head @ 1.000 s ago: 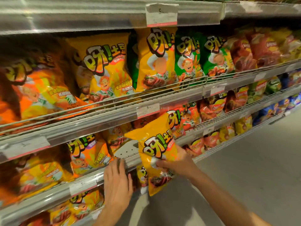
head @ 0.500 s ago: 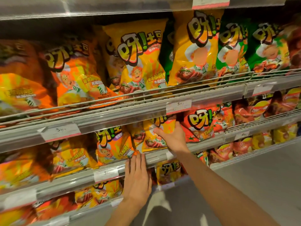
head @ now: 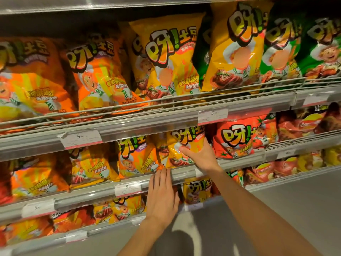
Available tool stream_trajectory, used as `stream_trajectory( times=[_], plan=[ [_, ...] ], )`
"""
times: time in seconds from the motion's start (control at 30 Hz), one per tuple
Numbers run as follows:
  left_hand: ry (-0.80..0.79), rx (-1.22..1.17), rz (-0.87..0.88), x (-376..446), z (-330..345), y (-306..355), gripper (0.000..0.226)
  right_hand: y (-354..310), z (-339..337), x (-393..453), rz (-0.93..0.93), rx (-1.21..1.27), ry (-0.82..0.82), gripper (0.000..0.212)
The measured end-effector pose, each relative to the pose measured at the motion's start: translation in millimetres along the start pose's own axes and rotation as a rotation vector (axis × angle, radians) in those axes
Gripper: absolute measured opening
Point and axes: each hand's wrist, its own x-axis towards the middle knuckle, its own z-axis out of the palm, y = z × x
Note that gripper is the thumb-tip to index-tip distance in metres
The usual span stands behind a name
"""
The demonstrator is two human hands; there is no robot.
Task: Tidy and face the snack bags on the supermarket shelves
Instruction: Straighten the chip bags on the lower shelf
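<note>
A yellow snack bag [head: 181, 145] stands upright on the middle shelf, between an orange bag [head: 136, 156] and a red bag [head: 238, 139]. My right hand [head: 200, 156] grips its lower right part, thumb across the front. My left hand [head: 162, 194] lies flat with straight fingers against the front rail [head: 184, 173] of that shelf, fingertips just under the yellow bag. The upper shelf holds large orange, yellow [head: 171, 58] and green [head: 282, 47] bags facing outward.
Price tags [head: 213, 115] are clipped to the shelf rails. Lower shelves carry more yellow bags [head: 198, 190] and red bags. Grey floor [head: 276, 209] stretches to the right of the shelving.
My right hand lifted the yellow bag from below the rail up onto the middle shelf and stood it between its neighbours. My left hand stayed on the rail.
</note>
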Motion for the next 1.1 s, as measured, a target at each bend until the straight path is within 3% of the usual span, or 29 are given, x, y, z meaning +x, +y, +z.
stream_trajectory(
  times=[0.1,0.27,0.37,0.43,0.53,0.63,0.93,1.1],
  plan=[
    [0.0,-0.051,-0.018,-3.9,1.4,2.5,0.076,1.1,-2.1,-3.9,0.009,0.002,-0.037,0.081],
    [0.061,-0.211,0.001,-18.2,7.8,0.5,0.065,5.9,-4.1,-21.2,-0.033,-0.171,0.03,0.059],
    [0.123,-0.33,-0.027,-31.2,17.0,-6.9,0.046,22.8,-3.9,-51.6,-0.109,-0.243,0.168,0.073],
    [0.167,-0.389,-0.074,-36.5,23.0,-11.6,0.035,40.1,-6.0,-76.9,-0.139,-0.253,0.276,0.062],
    [0.208,-0.451,-0.113,-39.1,27.4,-13.9,0.028,74.7,-10.2,-115.1,-0.037,-0.189,0.291,0.044],
    [0.223,-0.487,-0.141,-41.4,33.1,-14.2,0.021,108.0,-14.1,-143.1,0.117,-0.141,0.265,0.044],
    [0.017,-0.775,-0.575,-62.8,100.8,-19.7,0.025,173.0,-7.8,-157.2,0.304,-0.195,0.215,0.056],
    [0.034,-0.797,-0.578,-50.4,137.1,-28.7,0.036,200.7,0.9,-139.2,0.261,-0.184,0.187,0.064]
  ],
)
